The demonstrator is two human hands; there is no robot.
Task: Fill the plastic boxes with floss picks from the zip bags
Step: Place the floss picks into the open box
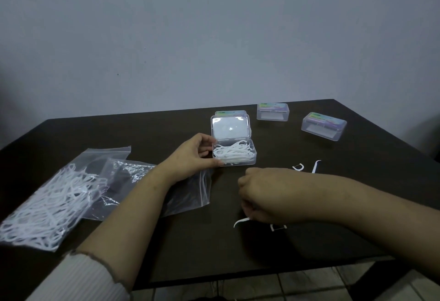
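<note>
Meanwhile, left hand (192, 150) gripped the open box (234, 155), mid-counter, part-filled | right hand (259, 193) pinched a floss pick (240, 221) near edge | risk: thin pick slipping from the pinch, or box skidding if nudged on loading.

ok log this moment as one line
left hand steadies open box | right hand pinches floss pick | full zip bag waiting
</note>
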